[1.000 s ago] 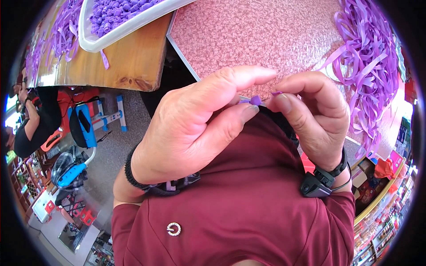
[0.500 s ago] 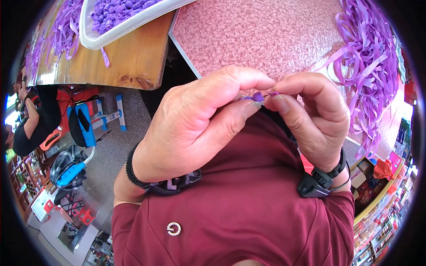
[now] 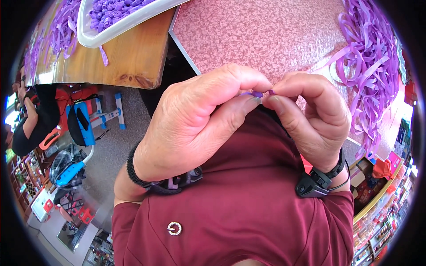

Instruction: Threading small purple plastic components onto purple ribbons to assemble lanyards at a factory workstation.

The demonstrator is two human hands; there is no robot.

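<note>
Close in front of my chest, my left hand [image 3: 199, 119] pinches a small purple plastic piece [image 3: 254, 94] between thumb and forefinger. Much of that piece is hidden by the fingers. Fingertip to fingertip with it, my right hand [image 3: 313, 113] pinches the end of a purple ribbon [image 3: 271, 92]. Only a short bit of the ribbon shows, right beside the plastic piece; whether it passes into the piece I cannot tell. Similar purple pieces [image 3: 113, 14] fill a white plastic tray [image 3: 94, 42] at the upper left.
A heap of purple ribbons [image 3: 370, 66] hangs over the right side of the pink patterned table [image 3: 248, 35]. More ribbons [image 3: 66, 26] lie on the wooden table [image 3: 133, 57] at left. Beyond it are a blue chair [image 3: 82, 124] and another person's arm [image 3: 30, 117]. Shelves [image 3: 381, 230] stand at right.
The purple piece has turned slightly in my left fingertips, and less of it shows. My right fingertips have shifted a little left, nearer to it.
</note>
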